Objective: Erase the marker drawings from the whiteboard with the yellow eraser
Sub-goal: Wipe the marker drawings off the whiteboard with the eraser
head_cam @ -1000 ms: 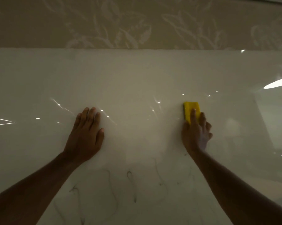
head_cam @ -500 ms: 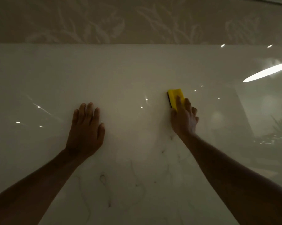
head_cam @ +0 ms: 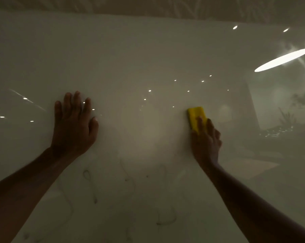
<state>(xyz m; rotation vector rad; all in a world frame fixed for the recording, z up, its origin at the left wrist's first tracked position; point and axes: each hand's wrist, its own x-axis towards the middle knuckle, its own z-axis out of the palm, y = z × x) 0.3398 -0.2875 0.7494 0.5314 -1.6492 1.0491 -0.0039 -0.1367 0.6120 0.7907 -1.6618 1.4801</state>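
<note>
A large glossy whiteboard [head_cam: 148, 55] fills the view in dim light. My right hand [head_cam: 205, 142] presses the yellow eraser [head_cam: 195, 116] flat against the board, right of centre, fingers over its lower half. My left hand [head_cam: 73, 125] lies flat on the board left of centre, fingers spread, holding nothing. Faint dark marker drawings [head_cam: 129, 181] of loops and curls run across the lower board between and below my forearms. The board above both hands looks wiped.
A patterned wall [head_cam: 165, 6] shows above the board's top edge. Ceiling lights reflect in the glossy surface, with a bright oval reflection [head_cam: 282, 59] at the upper right and a dim room reflection on the right side.
My right hand has slid the eraser back rightward and slightly down across the board. The view has tilted, so the board's top edge sits higher. My left hand has stayed flat in place.
</note>
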